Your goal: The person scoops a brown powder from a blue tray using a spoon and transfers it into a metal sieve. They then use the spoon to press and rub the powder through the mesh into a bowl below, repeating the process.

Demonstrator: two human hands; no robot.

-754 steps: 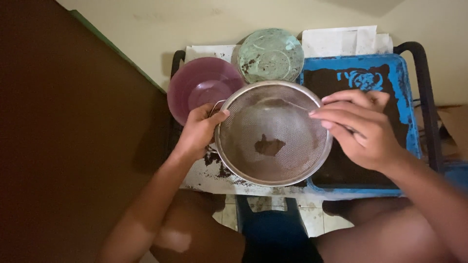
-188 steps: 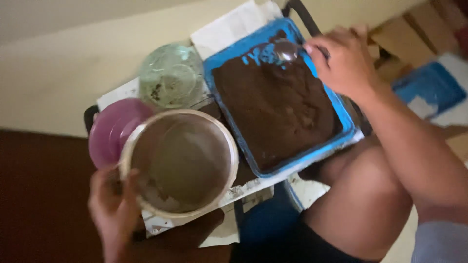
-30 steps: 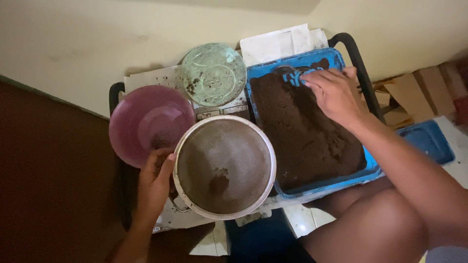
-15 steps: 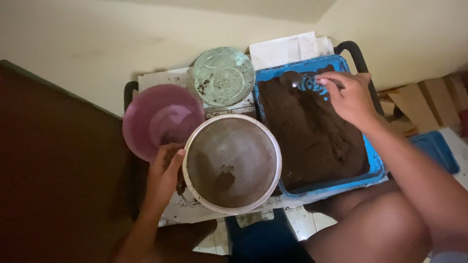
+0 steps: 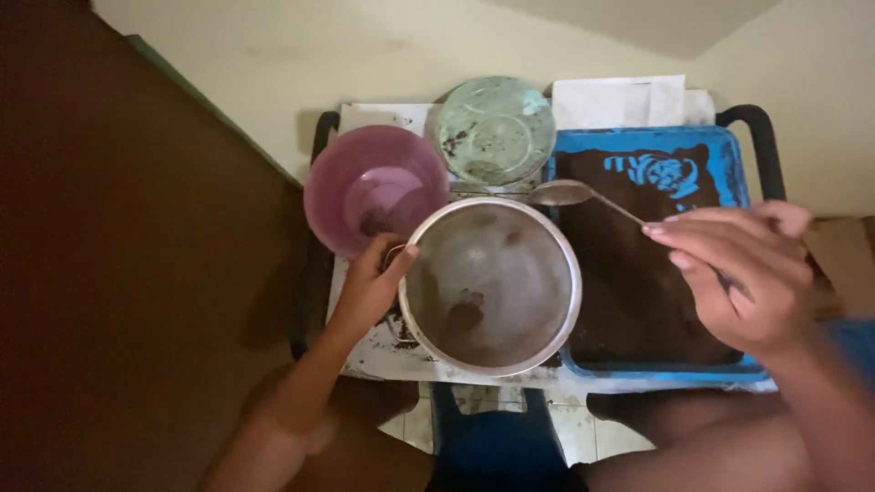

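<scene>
I see one marking: a blue scrawled design (image 5: 663,170) on the blue tray's (image 5: 729,146) far end, partly covered by soil.

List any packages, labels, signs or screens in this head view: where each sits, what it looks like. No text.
No screens or signs.
Printed mark: inside the blue tray, far end, bright blue squiggly shape showing where the brown powder is scraped away.
White folded paper: behind the tray against the wall, rectangular, plain as far as can be told.
Cardboard piece: right edge, beyond the right hand, tan, mostly hidden.
</scene>
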